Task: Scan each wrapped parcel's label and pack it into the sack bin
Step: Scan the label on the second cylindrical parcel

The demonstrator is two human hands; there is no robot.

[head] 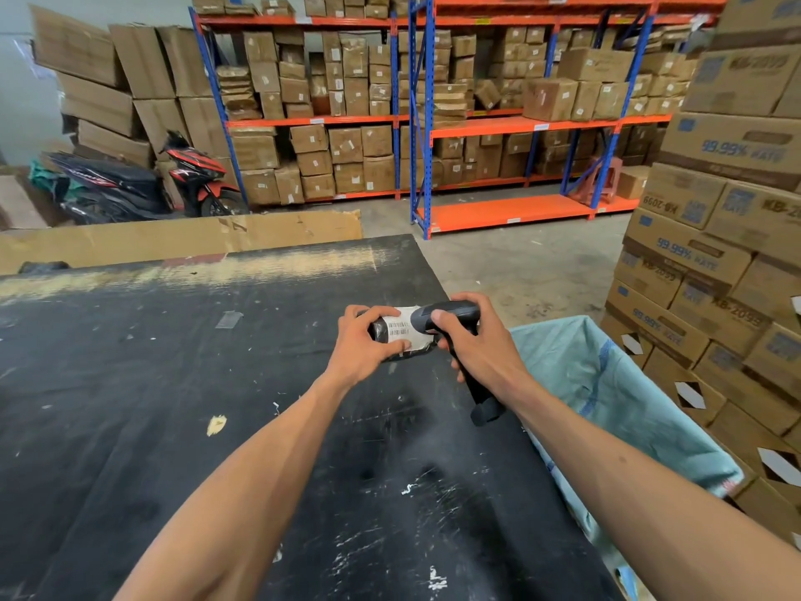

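Note:
A small parcel in black wrap with a white barcode label facing up is held near the right edge of the black table. My left hand grips its left end, fingers over the top and thumb along the label's near edge. My right hand holds a dark handheld scanner by its grip, the scanner's head right over the label's right end. The pale green sack bin stands open just right of the table, below my right forearm.
Stacked printed cartons rise at the right, close behind the sack. Blue and orange racking full of boxes fills the back, a scooter is parked at the left, and a cardboard sheet lines the table's far edge.

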